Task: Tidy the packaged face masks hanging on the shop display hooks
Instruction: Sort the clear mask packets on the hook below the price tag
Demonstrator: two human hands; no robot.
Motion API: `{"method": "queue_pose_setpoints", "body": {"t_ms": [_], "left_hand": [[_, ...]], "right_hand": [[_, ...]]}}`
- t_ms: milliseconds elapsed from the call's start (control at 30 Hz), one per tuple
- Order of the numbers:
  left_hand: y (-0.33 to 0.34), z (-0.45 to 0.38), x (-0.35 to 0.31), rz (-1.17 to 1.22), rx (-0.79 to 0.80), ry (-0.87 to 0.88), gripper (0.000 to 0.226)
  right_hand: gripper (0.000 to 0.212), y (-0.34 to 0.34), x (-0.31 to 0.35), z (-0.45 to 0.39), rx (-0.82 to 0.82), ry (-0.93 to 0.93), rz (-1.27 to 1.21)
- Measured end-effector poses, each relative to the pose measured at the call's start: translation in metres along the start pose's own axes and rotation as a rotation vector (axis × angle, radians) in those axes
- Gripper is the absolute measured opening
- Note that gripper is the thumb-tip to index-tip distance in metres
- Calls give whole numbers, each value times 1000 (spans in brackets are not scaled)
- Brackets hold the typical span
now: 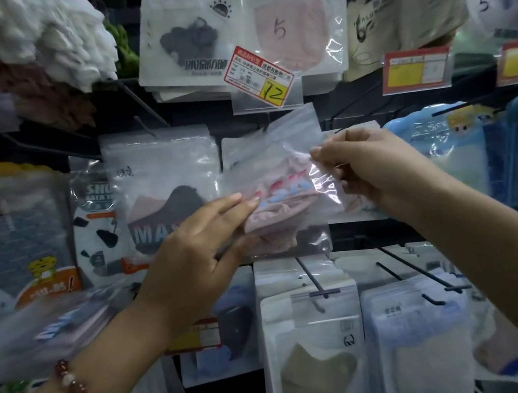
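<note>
Both hands (191, 252) (369, 167) pinch clear bag (281, 172) containing pink mask (275, 217)

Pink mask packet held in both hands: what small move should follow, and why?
Probably rotate the pink mask packet level and bring its top edge to a hook. It sits tilted against the neighbouring packets, with the left hand pinching its lower left and the right hand its right edge. Whether it hangs on a hook cannot be seen.

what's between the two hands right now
In the head view, a clear packet holding a pink face mask spans the gap, pinched by the left hand and the right hand.
</note>
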State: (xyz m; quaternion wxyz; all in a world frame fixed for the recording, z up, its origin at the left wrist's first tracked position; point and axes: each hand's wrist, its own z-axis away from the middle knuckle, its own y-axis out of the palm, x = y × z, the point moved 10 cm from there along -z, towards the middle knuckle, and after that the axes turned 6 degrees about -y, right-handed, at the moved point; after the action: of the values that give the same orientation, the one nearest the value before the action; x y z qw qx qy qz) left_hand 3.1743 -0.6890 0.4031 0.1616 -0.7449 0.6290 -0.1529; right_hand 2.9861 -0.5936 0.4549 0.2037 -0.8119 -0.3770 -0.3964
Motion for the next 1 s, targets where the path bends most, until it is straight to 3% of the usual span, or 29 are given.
{"method": "queue_pose_setpoints", "body": {"t_ms": [133, 233, 367, 433, 500, 600, 700, 767, 900, 1000], "left_hand": [[-11, 5, -21, -218, -135, 159, 39], [-15, 13, -42, -274, -157, 256, 38], [-19, 17, -53, -181, -108, 251, 45], [-19, 19, -50, -13, -21, 156, 58], [-23, 16, -37, 213, 18, -54, 68], [-33, 9, -4, 654, -112, -374, 66], [-23, 6, 34, 1051, -162, -697, 90], [-19, 9, 49, 1060, -164, -823, 94], [-11, 19, 66, 999, -125, -920, 49], [-8, 22, 71, 928, -48, -904, 24]], "right_hand": [[13, 0, -6, 6, 14, 22, 66], [20, 15, -9, 17, 114, 112, -40], [16, 17, 2, 26, 163, 108, -93], [17, 13, 12, 27, 159, 68, -39], [22, 9, 22, 29, 167, 45, -42], [40, 22, 29, 42, 284, 71, -71], [26, 41, 14, 54, 411, 74, 67], [18, 47, -4, 55, 418, 46, 269], [25, 52, -37, 51, 394, 55, 391], [55, 50, -41, 39, 307, 6, 351]]}}
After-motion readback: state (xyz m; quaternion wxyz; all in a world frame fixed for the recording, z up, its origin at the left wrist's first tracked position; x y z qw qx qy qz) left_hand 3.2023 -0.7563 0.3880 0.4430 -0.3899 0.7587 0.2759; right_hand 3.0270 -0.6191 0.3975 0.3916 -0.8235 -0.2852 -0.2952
